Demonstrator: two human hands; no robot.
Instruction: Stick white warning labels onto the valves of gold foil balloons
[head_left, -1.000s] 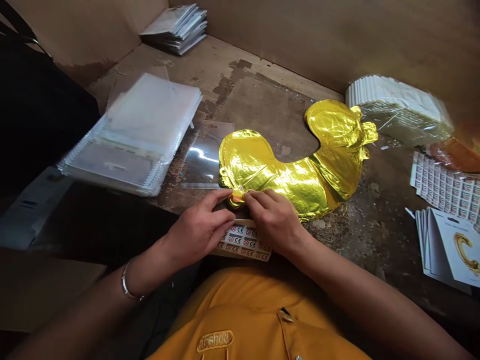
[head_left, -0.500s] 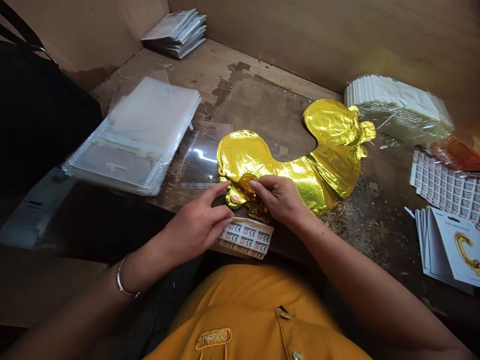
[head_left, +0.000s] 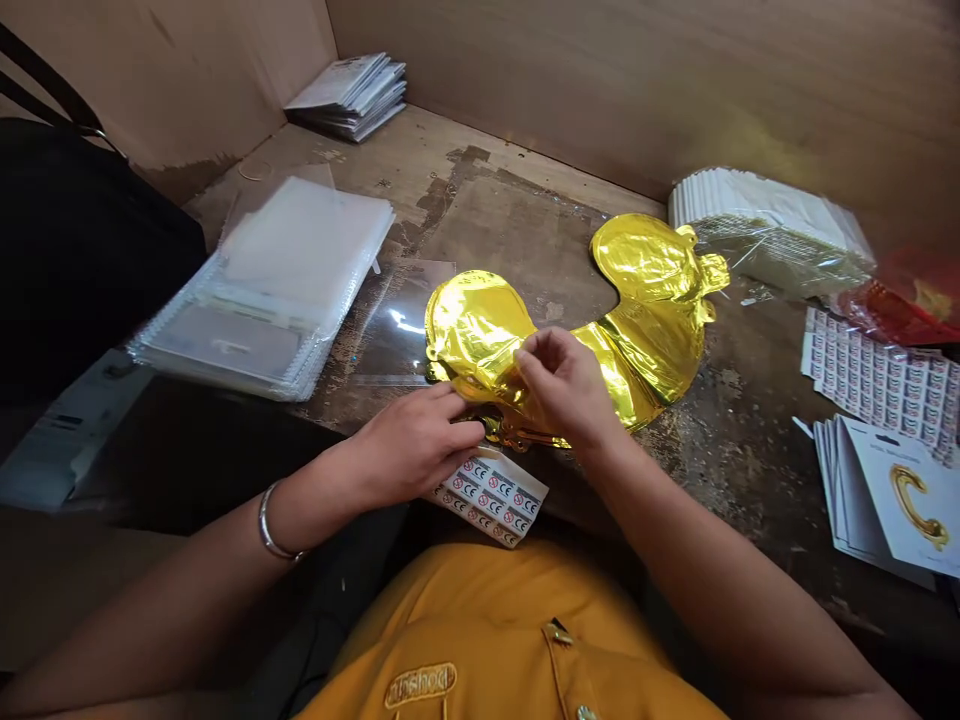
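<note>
A flat gold foil balloon (head_left: 637,320), curved like a letter C, lies on the worn table (head_left: 510,215). My right hand (head_left: 566,385) pinches its near edge and folds it up over the balloon. My left hand (head_left: 416,445) presses its fingers on the balloon's near left end, fingers together. A sheet of small CE stickers (head_left: 491,492) lies just under my hands at the table's front edge. A clear plastic sleeve (head_left: 401,320) lies flat to the left of the balloon.
A stack of clear bags (head_left: 277,280) sits at left, and a pile of white packets (head_left: 352,90) in the far corner. At right are a wrapped white bundle (head_left: 765,225), sticker sheets (head_left: 877,375) and header cards (head_left: 892,495) with a gold C. Cardboard walls surround the table.
My right hand lifted the balloon's near edge and folded it up and back over itself. My left hand slid forward onto the balloon's end. The view shifted slightly downward.
</note>
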